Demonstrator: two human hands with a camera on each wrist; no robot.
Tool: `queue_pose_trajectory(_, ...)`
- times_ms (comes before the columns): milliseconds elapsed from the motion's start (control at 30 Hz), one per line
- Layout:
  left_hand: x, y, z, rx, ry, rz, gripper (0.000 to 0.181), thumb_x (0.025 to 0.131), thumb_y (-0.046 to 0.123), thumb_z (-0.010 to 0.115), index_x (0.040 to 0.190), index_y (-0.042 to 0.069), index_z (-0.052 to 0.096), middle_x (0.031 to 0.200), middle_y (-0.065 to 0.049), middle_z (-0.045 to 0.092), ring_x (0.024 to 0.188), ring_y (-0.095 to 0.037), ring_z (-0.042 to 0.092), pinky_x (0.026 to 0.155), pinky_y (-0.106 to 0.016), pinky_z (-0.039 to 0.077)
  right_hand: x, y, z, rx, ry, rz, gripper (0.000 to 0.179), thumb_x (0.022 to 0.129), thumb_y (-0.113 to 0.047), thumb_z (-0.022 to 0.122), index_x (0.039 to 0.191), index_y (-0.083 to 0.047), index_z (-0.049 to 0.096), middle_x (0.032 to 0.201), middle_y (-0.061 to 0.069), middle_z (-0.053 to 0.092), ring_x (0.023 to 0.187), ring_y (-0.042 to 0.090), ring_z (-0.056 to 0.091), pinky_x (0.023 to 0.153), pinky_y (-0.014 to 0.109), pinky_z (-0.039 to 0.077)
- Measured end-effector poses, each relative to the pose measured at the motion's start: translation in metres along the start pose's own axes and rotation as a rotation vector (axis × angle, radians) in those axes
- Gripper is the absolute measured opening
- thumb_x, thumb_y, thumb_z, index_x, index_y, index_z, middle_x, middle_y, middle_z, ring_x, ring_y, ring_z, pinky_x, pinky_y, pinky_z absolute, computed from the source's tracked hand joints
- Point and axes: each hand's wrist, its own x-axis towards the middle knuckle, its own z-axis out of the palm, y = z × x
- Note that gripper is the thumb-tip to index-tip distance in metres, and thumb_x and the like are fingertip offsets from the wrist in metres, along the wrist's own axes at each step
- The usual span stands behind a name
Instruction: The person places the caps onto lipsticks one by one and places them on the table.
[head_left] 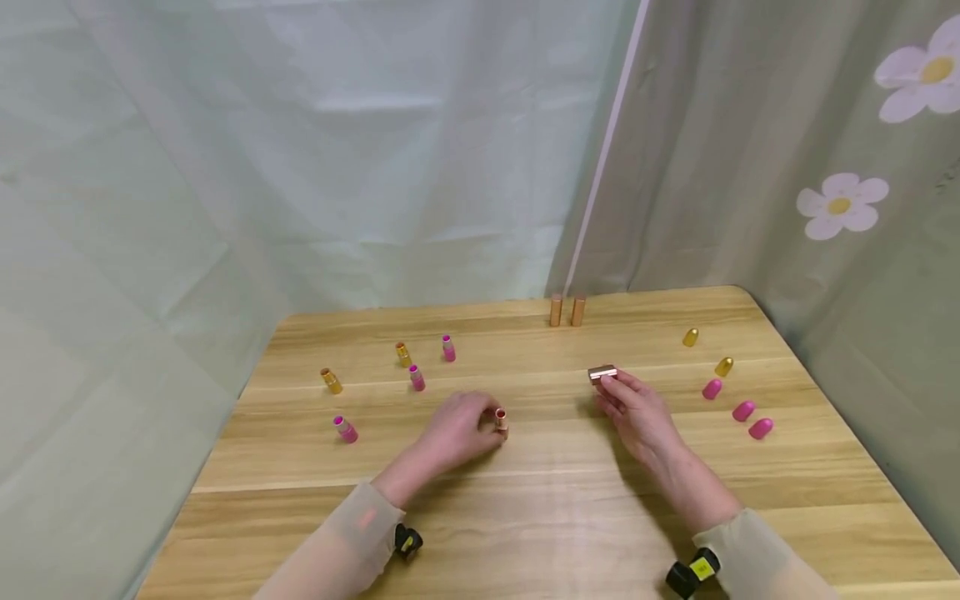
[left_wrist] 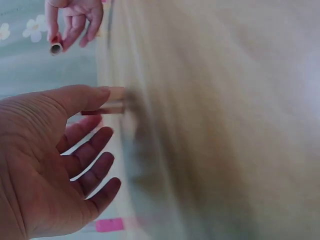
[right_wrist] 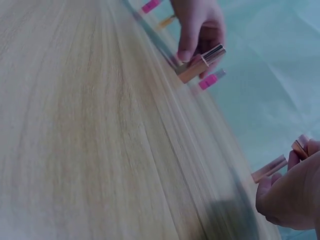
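Near the middle of the table, my left hand (head_left: 461, 427) pinches an uncapped rose-gold lipstick tube (head_left: 502, 419), upright, its open end up and its base close to the wood. In the right wrist view a shiny collar shows on the tube (right_wrist: 200, 65). To the right, my right hand (head_left: 637, 412) pinches a rose-gold lipstick cap (head_left: 602, 374) between thumb and fingers, held sideways above the table. The cap's hollow end (left_wrist: 56, 48) shows in the left wrist view. A gap separates the two hands.
Two rose-gold lipstick tubes (head_left: 556, 311) stand at the back edge. On the left stand several uncapped tubes, pink (head_left: 346, 429) and gold (head_left: 331, 381). Pink (head_left: 743, 410) and gold (head_left: 691, 337) bullet-shaped caps are at the right. A curtain (head_left: 450, 167) hangs behind the table.
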Motion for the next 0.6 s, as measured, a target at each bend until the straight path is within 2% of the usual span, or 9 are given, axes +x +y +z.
queue_pose_trajectory(133,-0.004,-0.007,0.005,-0.039,0.014,-0.008,0.020,0.087,0.029,0.082,0.102,0.020,0.071,0.114,0.002,0.070,0.109,-0.020,0.057,0.101,-0.041,0.043,0.000,-0.001,0.000,-0.036,-0.005,-0.024,0.016,0.101,-0.003,0.063,0.094,-0.016,0.071,0.098,-0.005,0.071,0.095,0.008,0.066,0.102,0.029,0.049)
queue_pose_trajectory(267,-0.005,-0.010,0.008,-0.055,0.034,-0.011,0.016,0.089,0.032,0.081,0.099,0.023,0.072,0.117,0.001,0.071,0.109,-0.022,0.056,0.101,-0.042,0.043,0.000,-0.001,-0.002,-0.162,-0.013,-0.101,0.008,0.099,-0.007,0.068,0.104,-0.013,0.071,0.102,-0.006,0.069,0.098,0.008,0.064,0.105,0.032,0.046)
queue_pose_trajectory(400,-0.005,-0.011,0.010,-0.068,0.049,-0.011,0.015,0.088,0.032,0.081,0.097,0.024,0.072,0.114,0.003,0.071,0.108,-0.022,0.056,0.100,-0.043,0.043,-0.001,-0.002,-0.004,-0.249,0.006,-0.159,0.012,0.096,-0.008,0.073,0.107,-0.011,0.071,0.101,-0.006,0.071,0.099,0.010,0.063,0.104,0.035,0.046)
queue_pose_trajectory(600,-0.005,-0.012,0.007,-0.153,0.059,-0.054,0.012,0.086,0.028,0.082,0.094,0.026,0.072,0.099,0.012,0.070,0.100,-0.017,0.057,0.094,-0.039,0.047,-0.002,-0.004,-0.005,-0.276,0.006,-0.179,0.014,0.094,-0.005,0.074,0.108,-0.007,0.071,0.098,-0.008,0.071,0.098,0.009,0.063,0.102,0.033,0.048)
